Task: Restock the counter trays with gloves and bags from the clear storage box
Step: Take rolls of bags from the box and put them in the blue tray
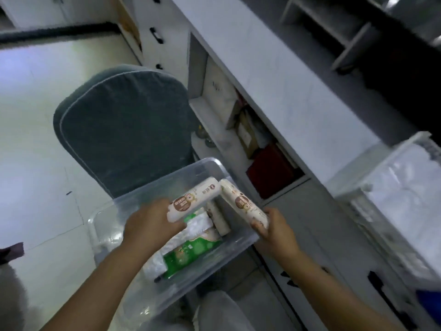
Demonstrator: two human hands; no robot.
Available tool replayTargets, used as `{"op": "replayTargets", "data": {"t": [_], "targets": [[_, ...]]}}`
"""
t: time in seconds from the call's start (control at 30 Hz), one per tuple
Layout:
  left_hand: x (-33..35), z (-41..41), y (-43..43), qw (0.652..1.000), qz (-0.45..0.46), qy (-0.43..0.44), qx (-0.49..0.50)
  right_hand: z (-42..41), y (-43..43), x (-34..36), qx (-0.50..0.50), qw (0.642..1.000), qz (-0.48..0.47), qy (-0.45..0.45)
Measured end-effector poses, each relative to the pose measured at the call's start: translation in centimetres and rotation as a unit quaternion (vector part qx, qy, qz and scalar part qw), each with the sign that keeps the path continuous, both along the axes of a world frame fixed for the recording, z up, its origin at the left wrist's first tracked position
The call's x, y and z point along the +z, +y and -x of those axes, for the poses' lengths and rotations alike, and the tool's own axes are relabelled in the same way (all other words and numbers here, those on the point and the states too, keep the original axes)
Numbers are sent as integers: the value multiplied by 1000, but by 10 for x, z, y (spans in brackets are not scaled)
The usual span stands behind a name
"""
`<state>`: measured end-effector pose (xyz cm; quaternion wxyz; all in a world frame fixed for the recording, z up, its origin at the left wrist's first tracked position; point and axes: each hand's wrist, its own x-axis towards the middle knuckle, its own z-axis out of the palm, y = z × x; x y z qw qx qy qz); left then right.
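A clear storage box (133,201) sits low in front of me, against a grey chair. My left hand (152,220) grips one white roll of bags (194,198) above the box. My right hand (274,230) grips a second white roll (241,201), tilted, over the box's right rim. Inside the box lie another roll (218,219), a green packet (191,253) and clear plastic packs (157,263). On the counter at the right stands a clear tray (353,177) with white plastic in it.
A grey padded chair (124,125) stands behind the box. A white counter (274,75) runs diagonally, with an open shelf (257,149) of boxes below it and drawers with black handles. A grey divided organiser (334,25) sits at the back of the counter.
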<state>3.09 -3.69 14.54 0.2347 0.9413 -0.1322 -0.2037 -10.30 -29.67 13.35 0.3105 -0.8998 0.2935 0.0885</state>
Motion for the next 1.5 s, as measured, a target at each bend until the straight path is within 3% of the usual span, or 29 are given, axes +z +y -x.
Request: {"op": "replayTargets", "data": {"t": [0.27,0.5,0.67,0.77,1.03,1.33,1.5], "targets": [[65,34,-118,984,100,-30,-142,107,-47,100,-136,983,100,-78],[121,97,-212,957,147,-90,-232,227,-100,161,-224,939,234,-117],[150,159,-277,936,193,-119,-270,329,-159,172,-281,916,242,-153],[158,196,-310,933,188,-125,-279,391,-199,167,-306,918,216,-129],[159,280,-383,934,168,-110,-295,469,-276,145,-215,964,151,-30],[154,304,-413,939,119,-140,-291,469,-311,130,-82,963,253,30],[155,296,-420,941,109,-140,-288,472,-313,124,-61,956,282,61]]}}
